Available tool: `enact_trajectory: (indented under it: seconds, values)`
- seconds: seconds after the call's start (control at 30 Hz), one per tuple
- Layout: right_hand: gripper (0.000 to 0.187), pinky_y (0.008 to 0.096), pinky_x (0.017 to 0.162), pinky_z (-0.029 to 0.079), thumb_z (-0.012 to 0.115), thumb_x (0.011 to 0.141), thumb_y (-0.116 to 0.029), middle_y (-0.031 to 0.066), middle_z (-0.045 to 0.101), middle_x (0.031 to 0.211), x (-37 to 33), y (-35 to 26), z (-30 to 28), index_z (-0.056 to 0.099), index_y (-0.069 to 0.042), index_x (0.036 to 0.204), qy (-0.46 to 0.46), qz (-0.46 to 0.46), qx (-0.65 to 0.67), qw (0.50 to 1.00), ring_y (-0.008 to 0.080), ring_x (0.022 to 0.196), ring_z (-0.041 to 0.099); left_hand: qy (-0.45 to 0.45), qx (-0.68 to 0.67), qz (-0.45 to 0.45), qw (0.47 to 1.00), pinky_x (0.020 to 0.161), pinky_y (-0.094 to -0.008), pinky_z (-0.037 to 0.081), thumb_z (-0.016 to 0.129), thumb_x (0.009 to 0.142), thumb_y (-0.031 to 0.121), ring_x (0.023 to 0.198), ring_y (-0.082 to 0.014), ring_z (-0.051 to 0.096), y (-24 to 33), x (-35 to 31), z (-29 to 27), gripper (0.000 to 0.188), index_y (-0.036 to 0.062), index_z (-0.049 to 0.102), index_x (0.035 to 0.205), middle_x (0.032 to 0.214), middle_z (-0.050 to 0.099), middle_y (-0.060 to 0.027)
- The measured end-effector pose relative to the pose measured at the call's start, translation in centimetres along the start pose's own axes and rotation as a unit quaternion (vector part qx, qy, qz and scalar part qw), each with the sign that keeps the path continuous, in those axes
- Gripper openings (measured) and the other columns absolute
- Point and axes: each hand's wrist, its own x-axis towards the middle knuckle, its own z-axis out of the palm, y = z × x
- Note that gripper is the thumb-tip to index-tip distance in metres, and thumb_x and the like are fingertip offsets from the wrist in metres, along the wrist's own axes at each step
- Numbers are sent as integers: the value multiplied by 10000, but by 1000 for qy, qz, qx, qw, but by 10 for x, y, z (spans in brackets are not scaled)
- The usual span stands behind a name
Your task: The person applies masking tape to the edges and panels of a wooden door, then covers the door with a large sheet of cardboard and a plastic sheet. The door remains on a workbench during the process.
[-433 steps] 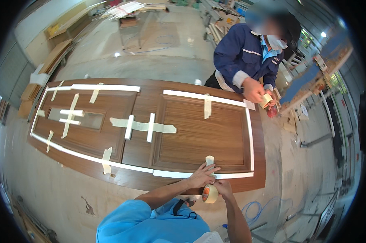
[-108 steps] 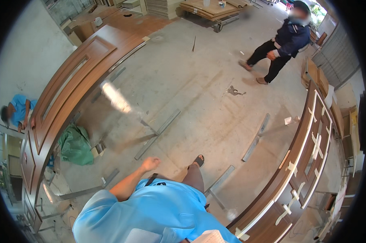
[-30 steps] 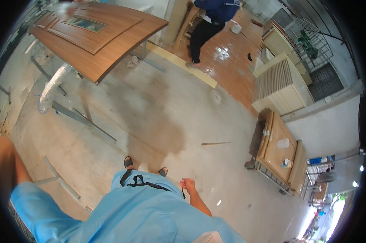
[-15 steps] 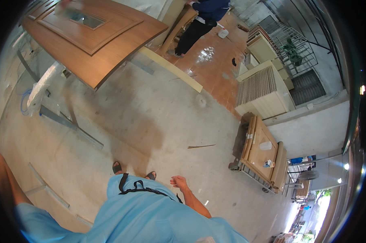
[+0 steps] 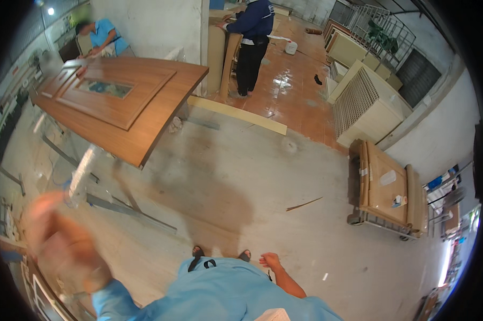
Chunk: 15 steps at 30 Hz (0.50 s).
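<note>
My left hand (image 5: 65,246) is raised at the lower left, smeared by motion, so its fingers do not read clearly. It is nearest to a stand leg (image 5: 83,174) wrapped in clear film, which helps hold up a brown wood-grain door (image 5: 126,139). The door lies flat, with moulded frames and a small glass pane (image 5: 105,88). My right hand (image 5: 269,260) hangs low beside my blue smock (image 5: 236,289), its fingers loosely bent and nothing visible in them. It touches nothing that I can see.
Two co-workers stand beyond: one in blue (image 5: 106,36) behind the door, one in dark clothes (image 5: 252,37) by upright panels. A loaded trolley (image 5: 385,187) stands right, a thin strip (image 5: 304,204) lies on the floor, and a pale board (image 5: 238,114) borders the tiles.
My left hand has come up into view from the lower left. The view has tilted up and turned left, so a second co-worker now shows behind the door. My right hand still hangs low.
</note>
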Motion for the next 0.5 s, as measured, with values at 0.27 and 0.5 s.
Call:
enact_trajectory:
  seconds: [0.27, 0.5]
  values:
    - [136, 328, 479, 516, 655, 862, -133, 147, 706, 735, 7, 93, -10, 712, -10, 853, 99, 66, 93, 989, 206, 571, 671, -384, -79, -479, 785, 710, -301, 504, 579, 929, 122, 744, -158, 628, -29, -372, 80, 183, -27, 674, 977, 832, 695, -102]
    - [179, 321, 490, 543, 649, 866, -194, 101, 720, 790, 5, 95, -4, 707, -38, 931, 96, 80, 114, 986, 192, 614, 686, -666, -188, -564, 450, 753, -292, 496, 604, 947, 254, 870, -135, 626, -49, -540, -36, 227, 53, 686, 1014, 900, 686, -67]
